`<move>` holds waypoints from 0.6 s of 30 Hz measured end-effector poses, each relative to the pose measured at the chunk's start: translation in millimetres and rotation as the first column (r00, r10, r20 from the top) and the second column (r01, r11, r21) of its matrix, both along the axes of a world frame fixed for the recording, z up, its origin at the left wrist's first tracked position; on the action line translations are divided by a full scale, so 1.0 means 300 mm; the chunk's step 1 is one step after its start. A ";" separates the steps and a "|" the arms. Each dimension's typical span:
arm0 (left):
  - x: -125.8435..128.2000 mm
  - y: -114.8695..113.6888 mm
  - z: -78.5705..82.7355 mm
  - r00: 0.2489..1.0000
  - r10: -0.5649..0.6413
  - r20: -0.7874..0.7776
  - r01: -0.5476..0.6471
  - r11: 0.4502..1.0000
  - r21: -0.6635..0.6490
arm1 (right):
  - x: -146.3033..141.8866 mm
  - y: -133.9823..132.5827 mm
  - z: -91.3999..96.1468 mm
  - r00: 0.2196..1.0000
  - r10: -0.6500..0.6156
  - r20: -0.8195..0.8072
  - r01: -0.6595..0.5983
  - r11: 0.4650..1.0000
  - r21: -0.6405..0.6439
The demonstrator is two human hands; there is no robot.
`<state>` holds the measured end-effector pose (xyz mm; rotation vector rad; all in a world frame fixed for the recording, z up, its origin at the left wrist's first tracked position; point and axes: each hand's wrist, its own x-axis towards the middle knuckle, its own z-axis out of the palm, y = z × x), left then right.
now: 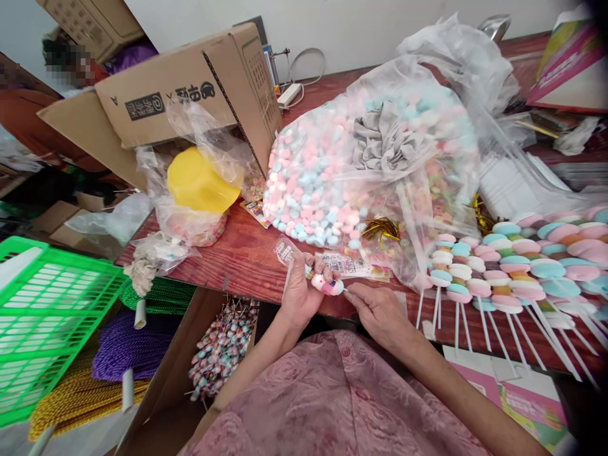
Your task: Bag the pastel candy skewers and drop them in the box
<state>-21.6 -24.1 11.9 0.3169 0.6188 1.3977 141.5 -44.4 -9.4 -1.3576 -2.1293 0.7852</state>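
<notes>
My left hand (300, 291) is closed around a small stack of pastel candy pieces (327, 286) partly inside a clear wrapper (286, 252), at the table's front edge. My right hand (375, 310) sits just to the right, fingers curled, its fingertips pinching at the end of the same candy stack. A large clear bag of pink, blue and white candies (323, 183) lies right behind my hands. Finished candy skewers on white sticks (503, 272) are laid in a row to the right.
A cardboard box (190, 95) lies tipped at the back left, with a yellow bowl (199, 180) in a plastic bag before it. A green plastic crate (52, 316) and spools of cord (123, 345) stand at the lower left. A box of wrapped skewers (223, 348) sits below the red table (242, 259).
</notes>
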 end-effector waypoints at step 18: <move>0.030 0.017 -0.016 0.994 0.113 0.001 -0.110 0.972 -0.208 | -0.070 -0.019 0.033 0.892 0.065 0.447 -0.103 0.993 0.060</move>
